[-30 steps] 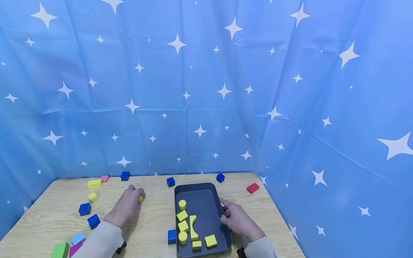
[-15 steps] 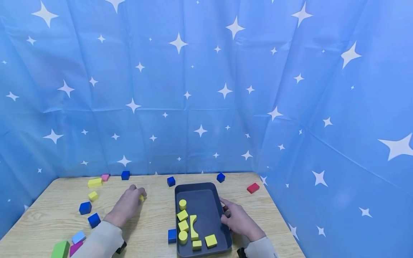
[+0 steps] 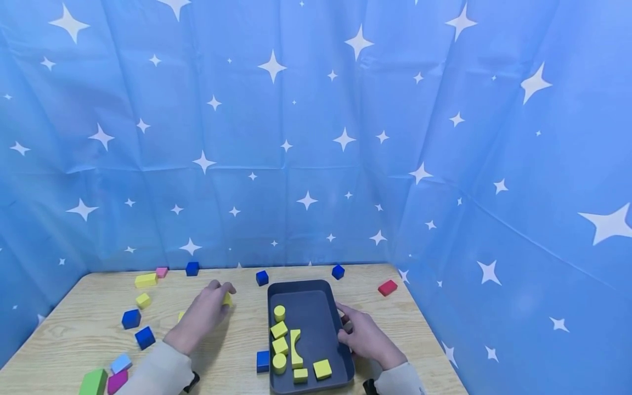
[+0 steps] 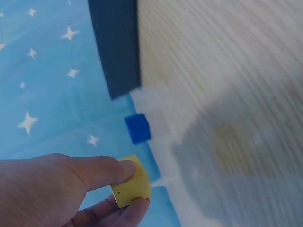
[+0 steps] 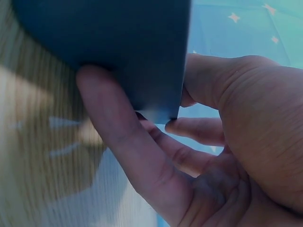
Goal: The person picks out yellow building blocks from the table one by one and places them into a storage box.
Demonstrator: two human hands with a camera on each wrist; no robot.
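My left hand (image 3: 203, 311) pinches a yellow block (image 4: 132, 182) between thumb and fingers, above the table left of the tray; in the head view the fingers partly cover it. My right hand (image 3: 366, 336) grips the right wall of a dark grey tray (image 3: 323, 307), thumb at the rim and other fingers along the outside, as the right wrist view also shows. In the tray's left and near parts lie several yellow blocks, among them a cylinder (image 3: 279, 313), an arch-shaped piece (image 3: 296, 359) and a square block (image 3: 322, 369).
Blue cubes (image 3: 131, 319) are scattered left, behind and beside the tray. Yellow blocks (image 3: 146, 280), a pink block (image 3: 161, 272), a green block (image 3: 92, 382) and a magenta block (image 3: 117, 382) lie left. A red block (image 3: 387, 287) lies right. A starry blue curtain (image 3: 316, 137) encloses the table.
My left hand has moved a little to the right with the yellow block, uncovering part of another yellow piece on the table behind the wrist. The right hand and tray have stayed put.
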